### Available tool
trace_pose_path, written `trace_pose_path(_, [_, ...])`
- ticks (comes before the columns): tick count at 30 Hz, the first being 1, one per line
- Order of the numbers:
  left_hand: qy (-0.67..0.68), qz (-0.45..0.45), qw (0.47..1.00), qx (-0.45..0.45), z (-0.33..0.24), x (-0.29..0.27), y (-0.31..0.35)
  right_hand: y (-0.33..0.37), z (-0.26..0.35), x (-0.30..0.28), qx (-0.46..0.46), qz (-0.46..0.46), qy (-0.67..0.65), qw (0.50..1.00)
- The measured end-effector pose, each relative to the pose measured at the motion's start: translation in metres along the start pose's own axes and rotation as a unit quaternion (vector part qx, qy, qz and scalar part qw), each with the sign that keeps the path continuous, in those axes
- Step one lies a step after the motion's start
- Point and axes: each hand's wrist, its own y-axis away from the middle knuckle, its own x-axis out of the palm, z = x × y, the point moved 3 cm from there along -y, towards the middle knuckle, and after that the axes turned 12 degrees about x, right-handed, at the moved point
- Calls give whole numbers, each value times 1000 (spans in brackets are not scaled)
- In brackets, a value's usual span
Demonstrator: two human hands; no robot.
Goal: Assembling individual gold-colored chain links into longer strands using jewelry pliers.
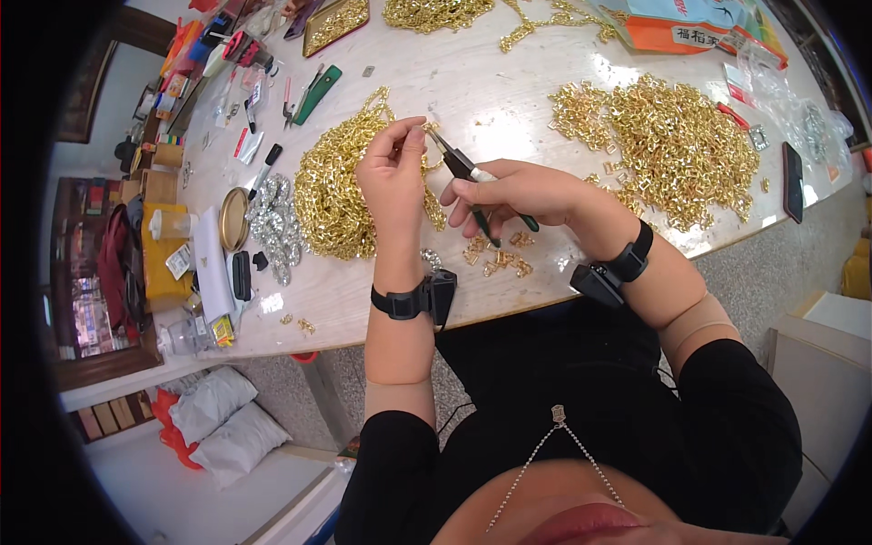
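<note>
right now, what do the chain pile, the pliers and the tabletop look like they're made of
Chain pile: gold-coloured metal links by the look, bright glints; plated or solid cannot be told.
Pliers in the right hand: dark metal tips, with dark handles that look coated in plastic or rubber.
Tabletop: pale, glossy, stone-like or lacquered surface, judging by the sharp window reflections.
The left hand pinches a small gold piece.

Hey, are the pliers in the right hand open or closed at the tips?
Closed, as far as shows: the pliers narrow to one thin point at the left hand fingertips. The right hand grips the handles.
</note>
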Motion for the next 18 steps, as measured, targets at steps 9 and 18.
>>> trace_pose_path(9, [-115, 30, 985, 126, -10, 4, 1, 1, -3, 2, 40, 8, -77, 996])
trace_pose_path(18, [-178, 35, 966, 183, -17, 6, 2, 1, 0, -6, 45, -25, 5, 999])
